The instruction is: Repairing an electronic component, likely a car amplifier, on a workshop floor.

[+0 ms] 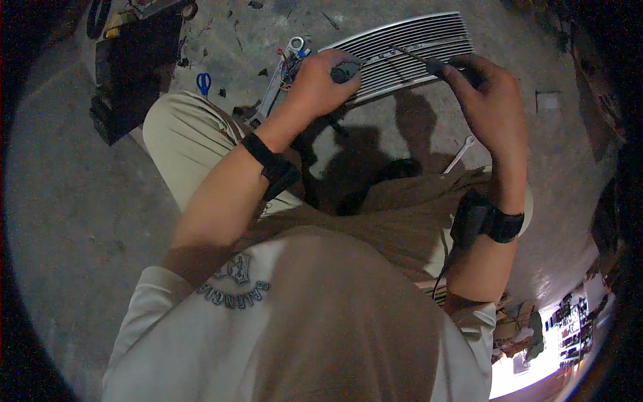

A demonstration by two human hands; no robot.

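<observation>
A curved silver slatted grille [412, 30] lies on the concrete floor in front of me. My left hand [316, 84] is closed around a small dark object [344, 72] at the grille's left part. My right hand [486, 100] holds a thin metal rod [416, 56], like a screwdriver shaft, between finger and thumb, with its far end at the middle slats. Left of the grille lie a long silver metal piece [273, 90] and a tangle of wires [289, 65], partly behind my left hand. A silver wrench [460, 153] lies below my right hand.
Blue-handled scissors [203, 84] lie by my left knee [171, 124]. A large dark panel [134, 74] is at the upper left, with small scattered debris near it. A small pale square [548, 100] is on the floor at right. Cluttered items [516, 325] show at the lower right.
</observation>
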